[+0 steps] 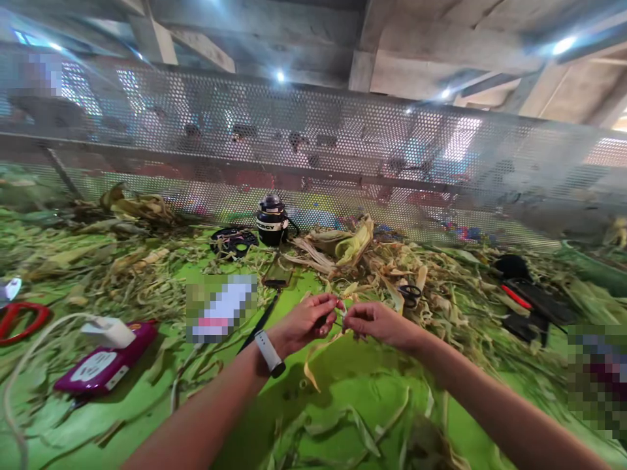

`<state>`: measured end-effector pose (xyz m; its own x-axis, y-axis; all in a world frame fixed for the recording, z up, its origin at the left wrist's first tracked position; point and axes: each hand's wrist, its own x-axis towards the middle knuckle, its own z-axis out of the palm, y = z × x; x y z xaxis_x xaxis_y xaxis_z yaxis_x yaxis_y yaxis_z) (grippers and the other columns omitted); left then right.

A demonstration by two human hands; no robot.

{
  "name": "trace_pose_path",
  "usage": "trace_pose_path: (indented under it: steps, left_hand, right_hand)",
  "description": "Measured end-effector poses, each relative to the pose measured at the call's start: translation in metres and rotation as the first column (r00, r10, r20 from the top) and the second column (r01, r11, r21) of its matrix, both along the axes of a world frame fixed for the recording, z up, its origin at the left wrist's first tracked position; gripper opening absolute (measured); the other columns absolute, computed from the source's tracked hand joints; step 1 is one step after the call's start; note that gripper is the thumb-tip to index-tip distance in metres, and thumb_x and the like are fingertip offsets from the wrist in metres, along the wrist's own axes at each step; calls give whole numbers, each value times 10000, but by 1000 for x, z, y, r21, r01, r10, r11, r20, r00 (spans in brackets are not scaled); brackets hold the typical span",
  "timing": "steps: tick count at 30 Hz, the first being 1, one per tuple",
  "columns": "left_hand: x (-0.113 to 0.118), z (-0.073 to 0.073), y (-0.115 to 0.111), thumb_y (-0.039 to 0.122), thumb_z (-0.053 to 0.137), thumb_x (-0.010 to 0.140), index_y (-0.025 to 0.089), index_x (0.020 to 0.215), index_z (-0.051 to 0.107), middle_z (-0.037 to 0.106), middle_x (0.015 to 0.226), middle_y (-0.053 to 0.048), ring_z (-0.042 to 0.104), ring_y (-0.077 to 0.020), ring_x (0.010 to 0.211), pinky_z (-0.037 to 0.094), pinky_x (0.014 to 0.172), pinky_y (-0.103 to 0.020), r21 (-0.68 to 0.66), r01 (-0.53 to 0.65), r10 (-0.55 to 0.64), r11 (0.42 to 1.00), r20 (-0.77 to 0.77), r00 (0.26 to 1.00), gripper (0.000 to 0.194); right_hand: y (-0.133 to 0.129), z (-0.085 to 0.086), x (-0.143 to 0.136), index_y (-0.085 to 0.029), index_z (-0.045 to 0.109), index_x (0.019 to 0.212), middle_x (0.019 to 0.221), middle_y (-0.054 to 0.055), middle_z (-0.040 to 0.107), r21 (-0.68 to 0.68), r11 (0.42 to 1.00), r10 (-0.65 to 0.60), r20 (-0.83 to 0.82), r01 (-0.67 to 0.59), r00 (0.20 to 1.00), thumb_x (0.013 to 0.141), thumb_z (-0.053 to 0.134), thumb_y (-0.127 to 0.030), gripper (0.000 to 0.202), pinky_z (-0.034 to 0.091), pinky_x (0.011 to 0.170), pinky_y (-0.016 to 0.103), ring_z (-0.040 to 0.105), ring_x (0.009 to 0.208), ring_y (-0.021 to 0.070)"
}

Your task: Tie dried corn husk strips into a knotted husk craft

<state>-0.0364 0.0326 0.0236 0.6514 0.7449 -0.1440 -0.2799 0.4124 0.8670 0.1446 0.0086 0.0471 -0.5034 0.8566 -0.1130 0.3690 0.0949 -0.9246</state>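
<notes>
- Concrete beams [313, 42] and bright lamps hang over us, and a perforated metal screen [313, 140] runs behind the green surface [362, 385], with blurred people beyond it.
- Both hands meet over the middle of that surface, left [313, 316] and right [375, 321] almost touching.
- Thumb and fingers of each are drawn together, pinching a small pale strip [343, 309] between them; I can't tell which hand grips it harder.
- Just below hangs or lies a yellowish husk ribbon [310, 371]; whether it joins the strip, I can't make out.
- Past the hands sits a pile of dry husks [337, 248], black-handled scissors [409, 295] near its right side and a dark bottle [272, 223] to its left.
- Over on the left, a white plug [112, 333] sits on a purple power strip [105, 365], near red-handled scissors [24, 321].
</notes>
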Motion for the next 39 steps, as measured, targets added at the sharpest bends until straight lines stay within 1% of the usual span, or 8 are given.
trace_pose_path:
  steps: [6,10,18,29,31,34,37,39]
  left_hand:
    - [-2,-3,3,366,685,700,167,752,545,434,489,80,283,-21,345,127,361,-172,8,27,-27,1000,-52,998,249]
    - [-2,-3,2,388,678,705,171,728,545,446,510,77,330,-29,378,186,384,-175,54,30,-24,998,-105,994,256]
    - [-2,7,-6,426,633,733,163,699,593,489,479,59,396,-70,427,263,443,-192,220,41,16,975,-255,967,269]
    - [-5,31,-26,335,468,864,196,773,640,508,623,16,415,-117,566,322,546,-209,688,342,47,640,-479,877,240]
    - [-5,33,-31,343,459,870,190,789,637,514,636,11,429,-116,574,338,561,-210,671,413,-48,616,-491,870,248]
    - [-6,31,-33,392,465,864,178,780,611,486,588,22,433,-107,525,351,536,-211,570,399,-168,718,-414,895,272]
    - [-8,24,-22,419,494,842,174,801,585,477,585,31,435,-103,504,358,522,-213,512,124,4,850,-241,971,264]
    - [-9,18,-10,390,502,838,182,795,574,474,575,39,433,-105,501,347,510,-211,527,-32,165,849,-208,964,225]
  right_hand:
    - [0,1,12,-145,572,708,562,-35,548,-83,988,-135,-98,127,986,709,631,-578,437,420,567,235,535,540,102]
    - [-3,5,19,-164,551,720,445,-95,393,-116,984,-137,-34,132,990,718,612,-588,429,260,382,186,325,367,48]
    - [-12,36,42,-151,609,701,596,-26,479,250,961,-169,202,116,965,794,560,-509,373,298,499,220,379,548,89]
    - [-1,74,59,-172,673,732,635,-1,574,325,945,-110,283,13,953,775,609,-458,296,364,536,237,475,583,115]
    - [9,68,50,-168,671,731,632,-7,574,314,949,-105,228,28,968,760,625,-462,299,365,538,230,470,580,108]
    - [20,43,33,-153,646,704,601,-25,550,191,977,-109,74,93,991,691,677,-495,343,358,526,214,450,560,91]
    - [18,8,17,-146,608,673,581,-33,524,84,988,-131,11,130,991,654,668,-570,428,340,497,209,433,526,83]
    - [7,-11,9,-150,585,664,567,-25,515,71,989,-134,15,133,991,685,608,-615,465,342,481,215,441,507,92]
